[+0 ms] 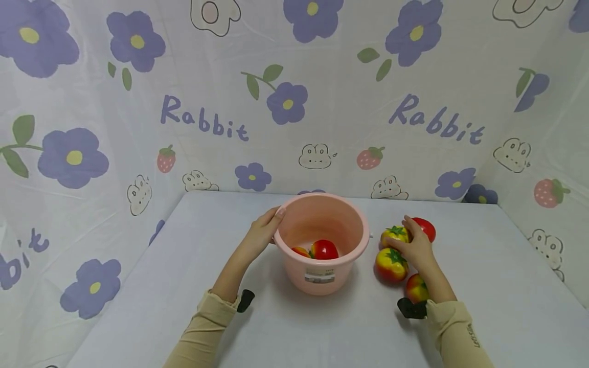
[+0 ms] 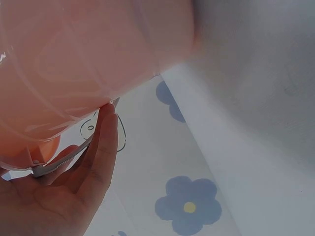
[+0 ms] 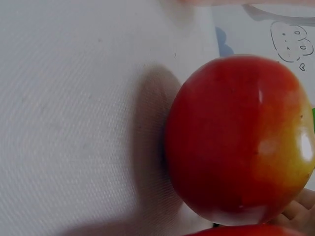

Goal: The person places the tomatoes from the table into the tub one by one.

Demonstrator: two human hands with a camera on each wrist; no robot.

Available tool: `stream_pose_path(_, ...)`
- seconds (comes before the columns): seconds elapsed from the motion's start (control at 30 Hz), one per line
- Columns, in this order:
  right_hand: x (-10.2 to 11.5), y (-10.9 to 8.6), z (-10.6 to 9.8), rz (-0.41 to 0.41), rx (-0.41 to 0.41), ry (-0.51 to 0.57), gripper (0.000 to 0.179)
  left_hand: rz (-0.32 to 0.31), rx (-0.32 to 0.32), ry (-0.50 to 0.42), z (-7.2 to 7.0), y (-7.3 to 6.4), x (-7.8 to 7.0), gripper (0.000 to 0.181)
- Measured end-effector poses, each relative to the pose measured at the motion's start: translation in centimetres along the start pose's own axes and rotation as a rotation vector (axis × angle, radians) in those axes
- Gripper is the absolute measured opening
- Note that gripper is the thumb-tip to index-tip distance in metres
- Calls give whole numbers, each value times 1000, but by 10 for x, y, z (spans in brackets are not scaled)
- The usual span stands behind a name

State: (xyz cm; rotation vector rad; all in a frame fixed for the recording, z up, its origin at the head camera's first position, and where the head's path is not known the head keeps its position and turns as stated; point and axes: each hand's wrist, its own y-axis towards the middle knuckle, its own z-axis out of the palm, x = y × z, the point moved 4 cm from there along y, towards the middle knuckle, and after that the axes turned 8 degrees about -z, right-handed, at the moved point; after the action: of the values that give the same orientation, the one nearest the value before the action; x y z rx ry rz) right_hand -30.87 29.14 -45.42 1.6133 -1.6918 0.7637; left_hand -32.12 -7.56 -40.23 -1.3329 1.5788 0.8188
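Note:
A pink bucket [image 1: 320,276] stands upright, holding a red tomato [image 1: 324,250] and part of another red-orange one [image 1: 301,251]. My left hand [image 1: 258,235] grips its left rim, thumb over the edge; the left wrist view shows those fingers [image 2: 101,152] against the outer wall beside the grey handle [image 2: 64,160]. To the bucket's right, my right hand [image 1: 417,248] holds a yellow tomato [image 1: 394,233] with green leaves between thumb and fingers. A yellow-red tomato [image 1: 391,266] sits just in front of it and looms large in the right wrist view.
Behind the right hand lies a red tomato [image 1: 425,230]. Another red-yellow tomato [image 1: 417,289] is partly hidden by the right wrist. The white table [image 1: 322,332] meets a patterned cloth backdrop [image 1: 276,153] at the back and sides.

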Motion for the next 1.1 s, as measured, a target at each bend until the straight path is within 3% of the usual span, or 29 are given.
stream_pose_path(0.3,-1,1,0,-15,-12,-20,86,15,2,6,1,1,-2,57)
stream_pose_path(0.63,1,-2,-2,-16,-42,28,86,0,5,5,2,1,1,57)
stream_pose_path(1.1,23,-4,-13,-99,-93,81,85,3,12,0,0,0,0,58)
